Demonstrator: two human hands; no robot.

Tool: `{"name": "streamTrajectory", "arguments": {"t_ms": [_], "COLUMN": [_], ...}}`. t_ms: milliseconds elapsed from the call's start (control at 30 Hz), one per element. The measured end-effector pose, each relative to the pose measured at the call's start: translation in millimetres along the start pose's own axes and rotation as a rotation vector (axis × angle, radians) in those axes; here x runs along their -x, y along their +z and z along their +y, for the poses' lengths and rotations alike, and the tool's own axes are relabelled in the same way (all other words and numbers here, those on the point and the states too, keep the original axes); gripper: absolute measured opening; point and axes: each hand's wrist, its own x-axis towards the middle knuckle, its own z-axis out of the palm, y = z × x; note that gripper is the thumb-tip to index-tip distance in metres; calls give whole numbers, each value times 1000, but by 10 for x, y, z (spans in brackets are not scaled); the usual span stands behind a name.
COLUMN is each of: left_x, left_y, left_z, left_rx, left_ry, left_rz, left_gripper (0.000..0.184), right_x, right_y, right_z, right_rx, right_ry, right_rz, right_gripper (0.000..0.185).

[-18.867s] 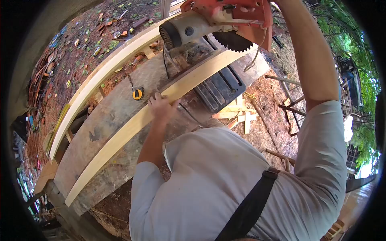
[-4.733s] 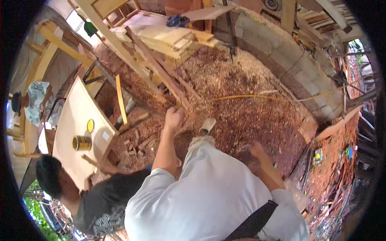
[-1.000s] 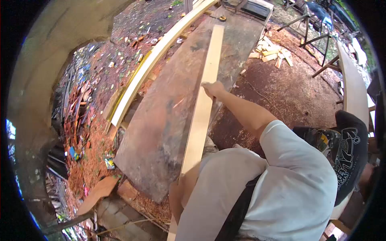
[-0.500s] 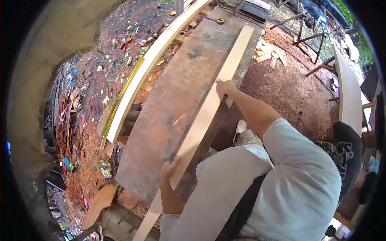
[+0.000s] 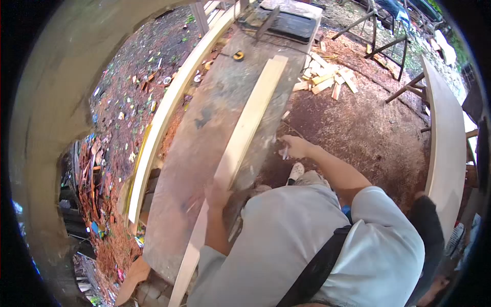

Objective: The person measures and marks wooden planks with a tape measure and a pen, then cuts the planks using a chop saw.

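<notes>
A long pale wooden plank (image 5: 245, 125) lies lengthwise on the worn brown tabletop (image 5: 179, 174), its near end running out toward the bottom of the view. My left hand (image 5: 218, 193) is over the plank's near half; motion smears its fingers, so its grip is unclear. Away from the plank, my right hand (image 5: 296, 147) is beyond the table's right edge. Its fingers are closed around something small, pale and shiny that I cannot make out. A narrow step at the plank's far end and along its right side looks like a second piece beneath or beside it.
A yellow-and-black tape measure (image 5: 238, 56) lies on the table's far part, near a black tray-like case (image 5: 286, 26). Wood offcuts (image 5: 327, 77) are heaped on the ground at right. Another long board (image 5: 166, 110) runs along the left. A wide panel (image 5: 444, 133) stands right.
My right hand has come off the plank and moved toward my body, past the table edge. The plank now lies farther left on the table. My left hand has shifted slightly up the view.
</notes>
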Motion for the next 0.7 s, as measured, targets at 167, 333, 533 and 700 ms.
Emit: {"name": "streamTrajectory", "arguments": {"t_ms": [167, 333, 533, 700], "left_x": [-210, -277, -858, -1197], "left_y": [-235, 21, -324, -401], "left_z": [141, -62, 358, 746], "left_rx": [98, 28, -10, 54], "left_ry": [-308, -212, -360, -349], "left_rz": [-360, -208, -412, -339], "left_gripper": [60, 55, 59, 67], "right_x": [130, -157, -821, -2075], "right_y": [-1013, -1850, -2436, -2865], "right_z": [729, 712, 1118, 818], "right_rx": [132, -184, 116, 49], "right_ry": [241, 268, 141, -188], "right_rz": [271, 390, 246, 84], "right_gripper": [53, 57, 62, 56]}}
